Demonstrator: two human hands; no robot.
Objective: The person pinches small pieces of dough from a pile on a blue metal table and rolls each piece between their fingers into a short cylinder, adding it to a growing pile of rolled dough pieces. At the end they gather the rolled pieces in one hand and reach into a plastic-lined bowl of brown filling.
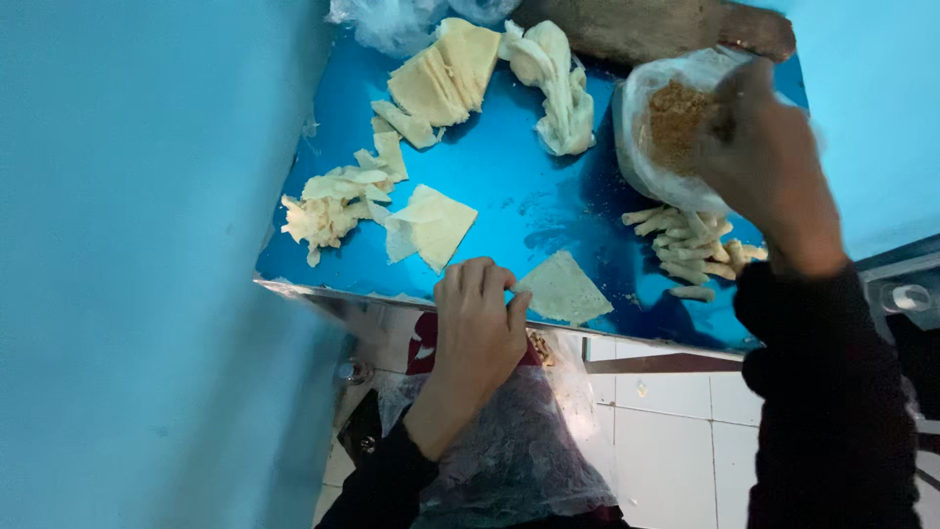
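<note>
Left hand (pixel 477 318) curled at the table (pixel 509 211) edge, fingertips touching a flat triangular wrapper (pixel 561 289); its apex points away from the person, long side along the edge. Right hand (pixel 769 162) reaches into a bag (pixel 646 157) of brown filling (pixel 676 122); grip hidden. Roughly ten rolls (pixel 690 250) piled just below the bag.

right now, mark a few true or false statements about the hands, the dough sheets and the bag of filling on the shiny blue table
1. The left hand rests at the near edge of the shiny blue table. True.
2. The right hand grips a knife. False: it reaches into the clear plastic bag of brown crumbly filling.
3. A flat pale triangular dough sheet lies beside the left hand. True.
4. The small rolled dough pieces sit at the table's far left. False: they lie under the bag, on the right.
</note>
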